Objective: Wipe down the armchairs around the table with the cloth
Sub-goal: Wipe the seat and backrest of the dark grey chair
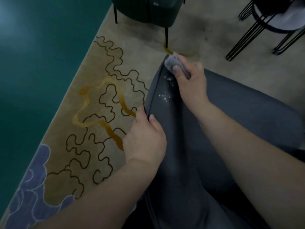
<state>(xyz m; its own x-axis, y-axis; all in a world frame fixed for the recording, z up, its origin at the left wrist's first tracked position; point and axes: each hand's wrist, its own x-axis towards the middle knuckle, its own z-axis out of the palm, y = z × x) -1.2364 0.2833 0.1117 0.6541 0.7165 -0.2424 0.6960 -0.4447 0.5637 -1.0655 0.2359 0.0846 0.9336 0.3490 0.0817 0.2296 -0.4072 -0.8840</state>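
— Where's the cloth?

— The grey cloth [175, 62] is bunched in the right hand [192, 83], fingers closed round it, pressed at the far end of the dark grey armchair [231, 116], on its piped edge.

— And the other hand?

— The left hand [146, 138] pinches that same edge nearer the person, thumb on top, fingers curled over the outside.

— Anything on the chair?

— Pale specks [165, 96] lie on it just below the cloth.

— Around it?

— A patterned rug [99, 100] lies under the armchair; beyond its far end stand a green chair [145, 12] and a black wire-legged stool [270, 25].
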